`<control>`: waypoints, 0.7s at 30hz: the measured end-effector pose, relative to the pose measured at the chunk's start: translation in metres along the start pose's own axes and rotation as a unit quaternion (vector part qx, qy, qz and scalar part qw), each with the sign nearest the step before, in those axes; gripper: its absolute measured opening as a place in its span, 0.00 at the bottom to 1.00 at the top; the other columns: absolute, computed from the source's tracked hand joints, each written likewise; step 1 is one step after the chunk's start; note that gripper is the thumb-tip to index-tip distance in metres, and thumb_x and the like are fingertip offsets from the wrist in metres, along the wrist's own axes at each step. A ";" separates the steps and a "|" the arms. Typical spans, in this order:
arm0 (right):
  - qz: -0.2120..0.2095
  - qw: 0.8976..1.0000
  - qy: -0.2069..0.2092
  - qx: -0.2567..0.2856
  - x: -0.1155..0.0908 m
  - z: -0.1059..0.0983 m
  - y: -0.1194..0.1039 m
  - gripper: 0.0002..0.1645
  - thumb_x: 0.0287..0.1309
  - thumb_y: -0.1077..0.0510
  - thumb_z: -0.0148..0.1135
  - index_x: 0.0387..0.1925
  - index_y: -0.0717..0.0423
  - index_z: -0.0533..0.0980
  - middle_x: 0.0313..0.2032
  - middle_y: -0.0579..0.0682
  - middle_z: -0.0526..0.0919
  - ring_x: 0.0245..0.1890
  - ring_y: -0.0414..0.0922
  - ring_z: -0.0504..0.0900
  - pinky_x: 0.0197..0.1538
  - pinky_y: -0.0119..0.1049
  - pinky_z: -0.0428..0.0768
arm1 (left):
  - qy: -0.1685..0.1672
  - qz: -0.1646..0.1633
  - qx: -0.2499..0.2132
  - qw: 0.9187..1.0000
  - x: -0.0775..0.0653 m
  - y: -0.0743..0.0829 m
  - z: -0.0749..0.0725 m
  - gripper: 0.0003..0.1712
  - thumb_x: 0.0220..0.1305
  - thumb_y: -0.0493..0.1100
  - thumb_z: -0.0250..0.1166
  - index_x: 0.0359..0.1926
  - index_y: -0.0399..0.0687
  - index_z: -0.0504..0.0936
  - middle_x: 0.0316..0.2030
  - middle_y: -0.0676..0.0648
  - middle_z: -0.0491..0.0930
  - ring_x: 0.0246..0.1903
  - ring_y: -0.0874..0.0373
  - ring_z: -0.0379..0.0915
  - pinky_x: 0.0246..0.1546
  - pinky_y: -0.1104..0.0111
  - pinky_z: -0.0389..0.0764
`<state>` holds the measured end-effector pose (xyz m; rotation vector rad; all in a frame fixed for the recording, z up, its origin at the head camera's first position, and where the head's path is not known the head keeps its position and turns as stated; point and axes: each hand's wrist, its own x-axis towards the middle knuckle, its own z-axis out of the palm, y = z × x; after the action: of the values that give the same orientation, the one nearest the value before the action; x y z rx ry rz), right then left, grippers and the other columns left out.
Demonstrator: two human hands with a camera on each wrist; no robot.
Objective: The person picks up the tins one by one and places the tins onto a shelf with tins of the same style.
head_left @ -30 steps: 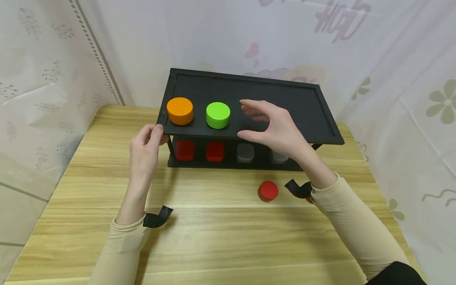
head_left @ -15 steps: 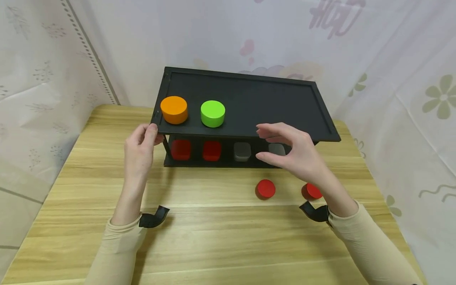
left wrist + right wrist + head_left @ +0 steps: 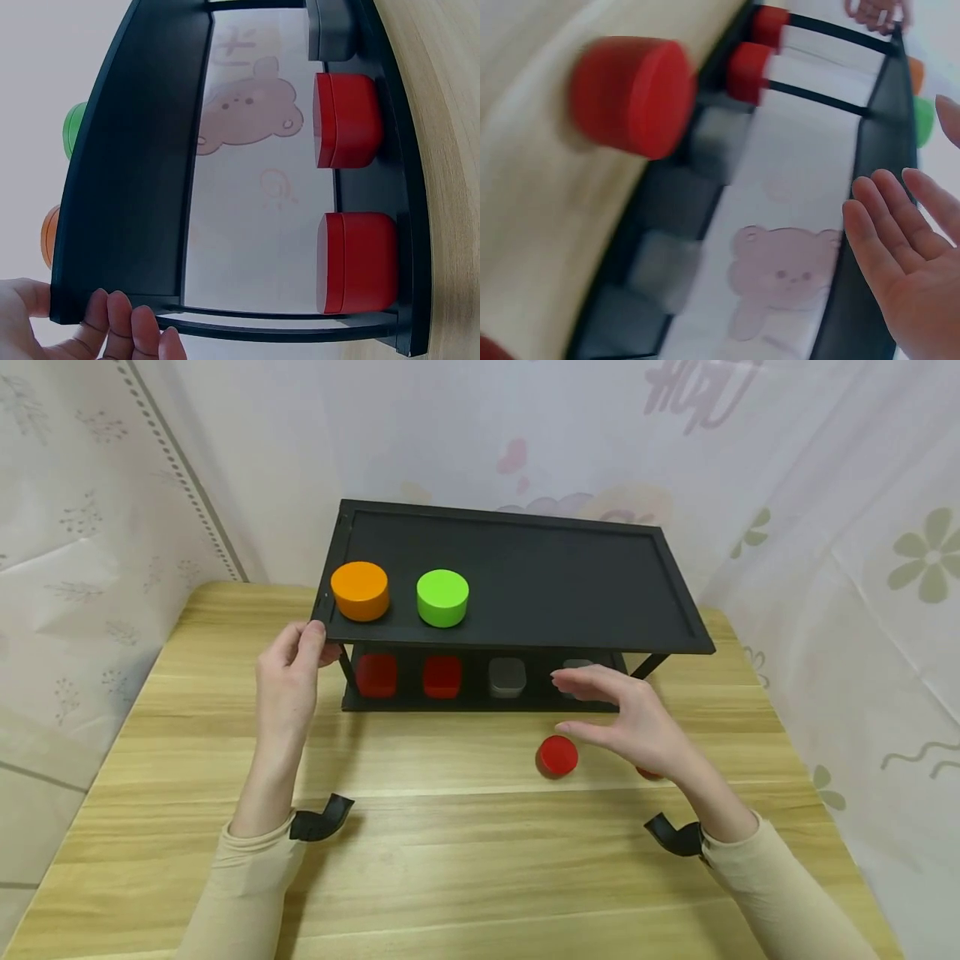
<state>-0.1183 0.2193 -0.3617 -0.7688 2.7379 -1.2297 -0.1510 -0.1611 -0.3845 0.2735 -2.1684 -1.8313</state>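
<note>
A red tub [image 3: 558, 756] sat left, below the nearer right hand [image 3: 637, 718].
That grip was wide apart; the left hand [image 3: 287, 675] pinched the black shelf [image 3: 555, 581].

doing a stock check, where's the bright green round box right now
In the head view, the bright green round box sits on top of the black two-tier shelf, toward its front left, just right of the orange round box.

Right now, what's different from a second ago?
The right hand has drawn back from over the shelf, near the green container, toward the body and rightward, to near a round red container. Nothing was taken or let go. The left hand still grips the shelf's corner; the orange container and the green one stayed put.
</note>
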 end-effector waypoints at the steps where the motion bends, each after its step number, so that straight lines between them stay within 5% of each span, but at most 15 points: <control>1: 0.008 1.000 -0.006 -0.003 -0.002 0.001 0.005 0.35 0.45 0.49 0.73 0.58 0.38 0.72 0.56 0.41 0.78 0.53 0.34 0.78 0.57 0.36 0.77 | 0.000 0.000 0.002 1.000 0.000 0.000 0.000 0.25 0.68 0.57 0.53 0.37 0.37 0.78 0.29 0.52 0.79 0.33 0.57 0.77 0.45 0.72 0.77; 7: 0.053 0.998 -0.035 -0.026 -0.017 0.012 0.036 0.35 0.45 0.41 0.71 0.58 0.34 0.71 0.56 0.37 0.77 0.54 0.37 0.78 0.57 0.36 0.78 | -0.001 -0.004 -0.002 1.000 0.001 0.002 0.001 0.24 0.68 0.56 0.54 0.37 0.37 0.78 0.29 0.51 0.79 0.35 0.54 0.77 0.45 0.72 0.77; 13: 0.068 0.996 -0.055 -0.030 -0.027 0.024 0.057 0.37 0.45 0.42 0.72 0.59 0.41 0.72 0.56 0.45 0.78 0.54 0.46 0.78 0.56 0.43 0.78 | 0.005 -0.003 -0.013 1.000 0.001 0.002 0.002 0.21 0.68 0.53 0.55 0.35 0.36 0.78 0.27 0.51 0.79 0.33 0.53 0.76 0.43 0.73 0.78; 21: 0.076 0.992 -0.087 -0.052 -0.028 0.039 0.072 0.43 0.41 0.44 0.75 0.61 0.49 0.71 0.56 0.46 0.78 0.53 0.45 0.79 0.56 0.46 0.78 | 0.008 0.007 0.013 1.000 0.001 0.001 0.000 0.25 0.68 0.56 0.53 0.36 0.36 0.78 0.27 0.50 0.79 0.33 0.55 0.76 0.44 0.71 0.78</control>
<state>-0.1149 0.2457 -0.4433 -0.6300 2.6770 -0.9505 -0.1517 -0.1613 -0.3829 0.2774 -2.1790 -1.7892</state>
